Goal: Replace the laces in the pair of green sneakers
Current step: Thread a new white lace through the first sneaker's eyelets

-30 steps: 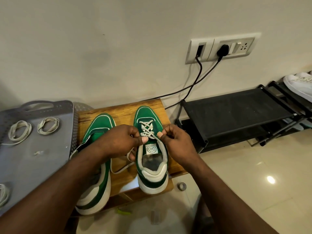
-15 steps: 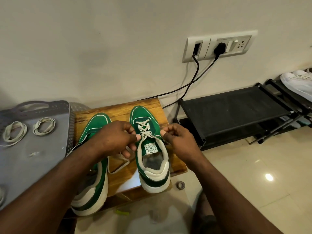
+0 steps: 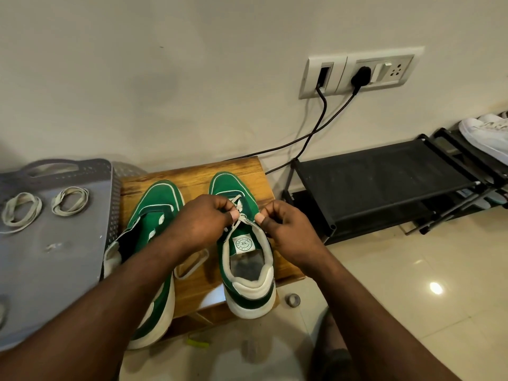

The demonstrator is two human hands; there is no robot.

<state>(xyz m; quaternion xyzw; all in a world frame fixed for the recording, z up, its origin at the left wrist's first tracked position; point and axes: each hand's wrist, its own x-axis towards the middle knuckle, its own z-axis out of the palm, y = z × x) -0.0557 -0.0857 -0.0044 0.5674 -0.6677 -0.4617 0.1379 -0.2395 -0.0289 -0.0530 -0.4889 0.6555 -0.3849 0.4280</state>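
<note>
Two green sneakers stand on a small wooden stool (image 3: 192, 173). The right sneaker (image 3: 248, 273) carries a white lace (image 3: 238, 218) crossed over its upper eyelets. My left hand (image 3: 204, 218) pinches the lace on the left side of the tongue, and my right hand (image 3: 280, 224) pinches it on the right side. A loose loop of that lace (image 3: 191, 266) lies on the stool between the shoes. The left sneaker (image 3: 154, 215) has no lace in its visible eyelets and is partly hidden by my left forearm.
A grey plastic tray (image 3: 55, 257) at the left holds two coiled white laces (image 3: 22, 211) (image 3: 70, 200). A black shoe rack (image 3: 384, 174) stands at the right with a white shoe (image 3: 483, 136) on it. Black cables (image 3: 310, 133) hang from wall sockets. A small tape roll (image 3: 293, 299) lies on the floor.
Both hands have shifted slightly up the right sneaker toward its toe, still pinching the lace. The camera has tilted a little.
</note>
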